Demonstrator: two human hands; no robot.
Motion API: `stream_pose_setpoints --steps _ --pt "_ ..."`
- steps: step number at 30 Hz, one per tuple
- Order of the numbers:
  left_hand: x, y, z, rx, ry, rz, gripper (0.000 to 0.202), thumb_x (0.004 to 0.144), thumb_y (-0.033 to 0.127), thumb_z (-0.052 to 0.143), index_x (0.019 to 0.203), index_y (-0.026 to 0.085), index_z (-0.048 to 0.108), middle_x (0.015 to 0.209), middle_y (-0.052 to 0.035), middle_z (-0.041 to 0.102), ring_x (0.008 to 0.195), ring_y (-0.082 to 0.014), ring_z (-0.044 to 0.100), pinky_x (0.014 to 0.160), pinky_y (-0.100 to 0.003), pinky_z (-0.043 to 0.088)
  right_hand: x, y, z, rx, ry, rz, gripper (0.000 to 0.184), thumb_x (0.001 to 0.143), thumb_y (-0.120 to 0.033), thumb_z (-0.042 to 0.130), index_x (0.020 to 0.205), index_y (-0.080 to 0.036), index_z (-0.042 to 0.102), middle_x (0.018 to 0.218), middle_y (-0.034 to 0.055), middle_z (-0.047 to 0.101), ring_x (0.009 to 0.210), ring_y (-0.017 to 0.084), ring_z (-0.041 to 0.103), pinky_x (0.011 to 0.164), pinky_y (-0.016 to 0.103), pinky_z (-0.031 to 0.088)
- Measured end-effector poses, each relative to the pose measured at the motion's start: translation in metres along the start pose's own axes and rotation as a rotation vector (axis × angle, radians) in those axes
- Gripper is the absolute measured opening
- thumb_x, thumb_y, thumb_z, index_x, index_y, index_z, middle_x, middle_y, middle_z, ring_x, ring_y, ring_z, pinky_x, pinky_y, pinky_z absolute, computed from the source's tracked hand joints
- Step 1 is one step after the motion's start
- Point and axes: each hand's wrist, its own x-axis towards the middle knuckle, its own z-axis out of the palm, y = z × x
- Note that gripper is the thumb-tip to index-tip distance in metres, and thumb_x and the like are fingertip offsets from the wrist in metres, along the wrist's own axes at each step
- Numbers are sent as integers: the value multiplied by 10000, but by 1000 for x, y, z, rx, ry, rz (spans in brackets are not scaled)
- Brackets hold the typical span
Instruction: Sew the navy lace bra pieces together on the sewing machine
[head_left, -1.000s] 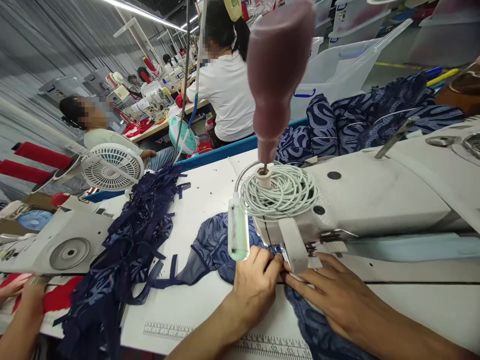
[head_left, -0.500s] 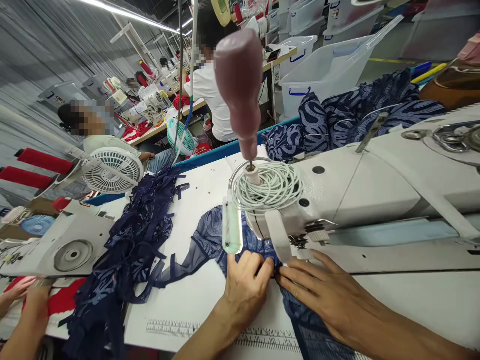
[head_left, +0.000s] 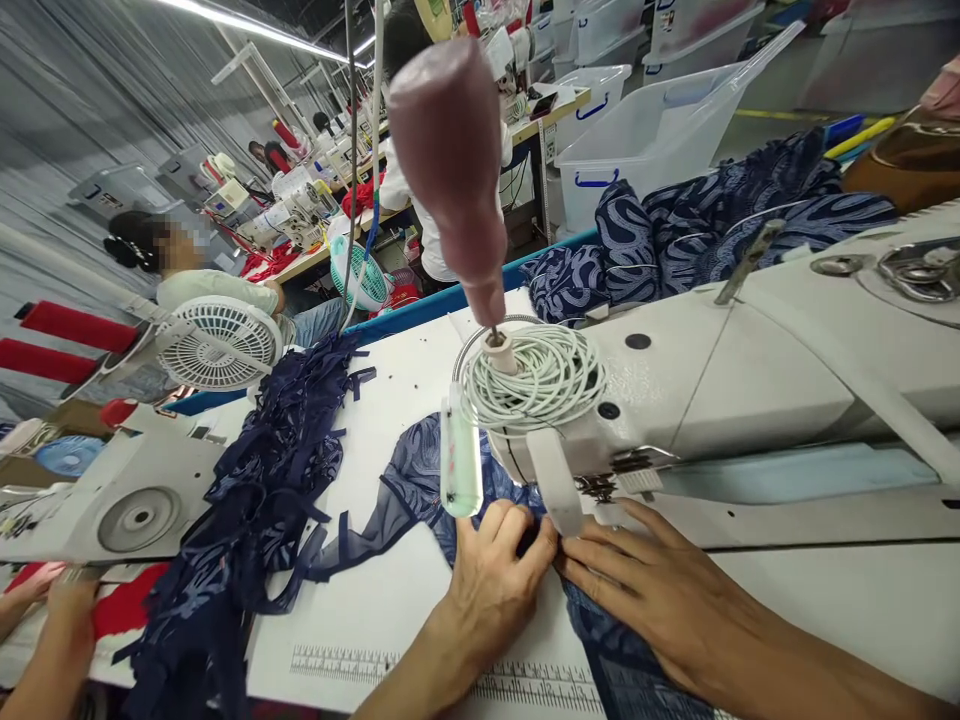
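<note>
A navy patterned fabric piece [head_left: 420, 475] lies on the white table under the head of a white sewing machine [head_left: 720, 385]. My left hand [head_left: 491, 580] is closed, its fingers pinching the fabric just left of the presser foot [head_left: 600, 490]. My right hand [head_left: 660, 590] lies flat on the same fabric to the right of the foot, fingers stretched out and pressing the cloth down. A small lamp tube [head_left: 459, 460] hangs just above my left hand.
A heap of navy pieces [head_left: 255, 510] covers the table's left. More navy cloth [head_left: 705, 220] lies behind the machine. A mauve thread cone [head_left: 450, 150] stands over coiled cable [head_left: 536, 375]. Another person's hands [head_left: 45, 600] work on red fabric at the far left; a small fan [head_left: 217, 345] stands behind.
My hands stay at the presser foot, the left thumb and fingers shifting slightly on the fabric. The view has drifted a little to the right and up.
</note>
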Motion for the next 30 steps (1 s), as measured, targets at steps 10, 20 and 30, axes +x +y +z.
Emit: stream_pose_setpoints --steps 10,20,30 --pt "7 -7 5 -33 -14 53 297 954 48 478 1176 123 661 1163 -93 723 1143 -213 629 866 -302 497 -2 4 4 -5 -8 28 622 626 -120 542 1238 -168 639 1203 44 695 1041 206 573 1211 443 82" --pt "22 -18 7 24 26 -37 241 950 66 499 1114 149 655 1045 -114 699 1084 -250 656 855 -364 564 0 7 6 -91 -5 92 758 611 -25 474 1347 -162 584 1193 42 697 1054 226 561 1109 442 227" --pt "6 -20 5 -200 131 27 212 1025 127 437 1072 117 643 756 -56 682 742 -153 669 718 -266 557 6 1 -2 24 35 106 600 685 -15 476 1226 -202 652 1174 44 693 1047 206 576 1182 453 165"
